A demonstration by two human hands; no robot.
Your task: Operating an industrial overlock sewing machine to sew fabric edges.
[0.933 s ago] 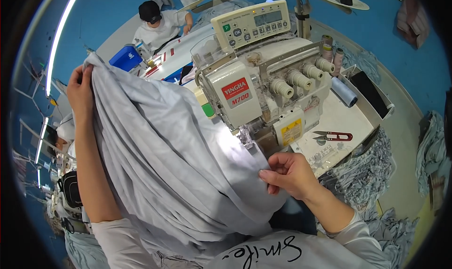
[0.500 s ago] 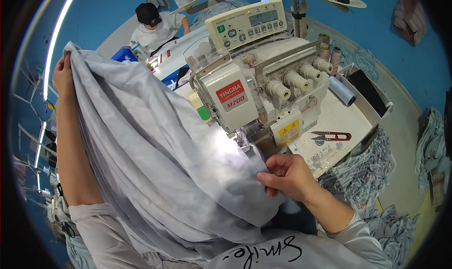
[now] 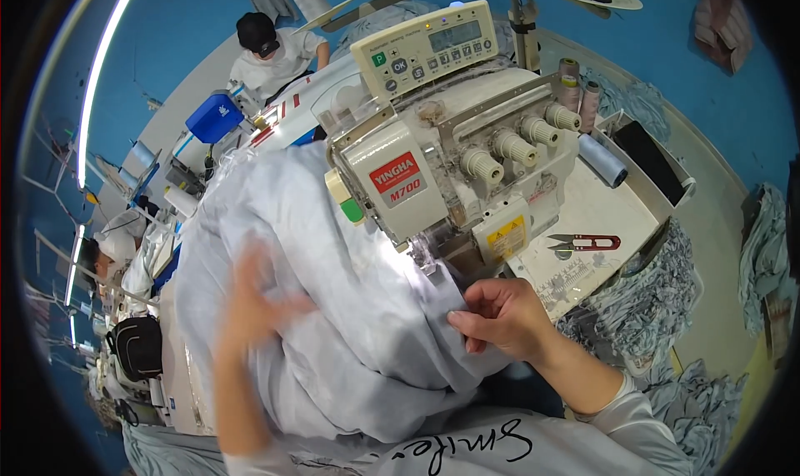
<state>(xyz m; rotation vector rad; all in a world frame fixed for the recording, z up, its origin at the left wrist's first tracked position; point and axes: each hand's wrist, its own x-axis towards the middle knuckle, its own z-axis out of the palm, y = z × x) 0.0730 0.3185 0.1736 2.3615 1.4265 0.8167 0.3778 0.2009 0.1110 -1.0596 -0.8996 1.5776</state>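
A large pale grey cloth [image 3: 350, 309] lies bunched in folds over the table and my lap, its right edge running under the presser foot [image 3: 425, 259] of a white overlock sewing machine [image 3: 450, 143]. A lamp lights the cloth there brightly. My right hand [image 3: 504, 314] pinches the cloth's edge between thumb and fingers, just on my side of the foot. Over the left folds, my left hand [image 3: 254, 305] is blurred by motion, thumb apart from the fingers, with no cloth gripped in it.
Red-handled thread snips [image 3: 586, 243] lie right of the machine, near a blue thread spool [image 3: 603, 161] and a tray [image 3: 650, 159]. Gathered fabric [image 3: 633, 301] heaps at the right. Another person [image 3: 275, 55] sits at the far left, behind a blue machine part [image 3: 215, 118].
My left hand has let go of the raised cloth corner at the far left and come down and right over the folds. The lifted cloth has dropped. My right hand keeps its pinch.
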